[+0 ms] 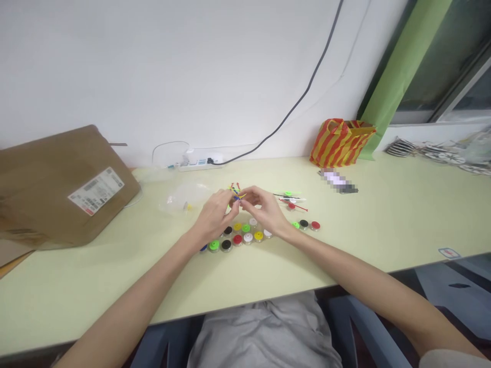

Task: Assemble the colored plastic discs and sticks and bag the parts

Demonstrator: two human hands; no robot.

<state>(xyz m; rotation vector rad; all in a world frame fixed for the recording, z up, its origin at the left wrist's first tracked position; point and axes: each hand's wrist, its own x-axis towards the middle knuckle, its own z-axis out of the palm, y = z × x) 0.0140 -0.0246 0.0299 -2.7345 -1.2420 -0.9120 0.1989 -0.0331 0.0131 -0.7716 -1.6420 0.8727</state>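
My left hand (215, 213) and my right hand (266, 208) meet over the table, fingertips pinched together. Between them is a small blue and yellow plastic piece (238, 196) with thin arms; the fingers cover much of it. Thin red and yellow sticks (235, 186) show just behind the fingertips. Below the hands stand rows of small clear jars with coloured lids, among them a red lid (238, 239), a black lid (226, 245) and a yellow lid (258, 235). Beyond my right hand lie loose thin sticks in green, white, black and red (293, 204).
A large brown parcel (57, 184) rests at the left. Near the wall are a clear plastic bag (187, 197) and a power strip (199, 161) with a black cable (307, 89). A striped bag (339, 143) and a phone (337, 181) are at the right.
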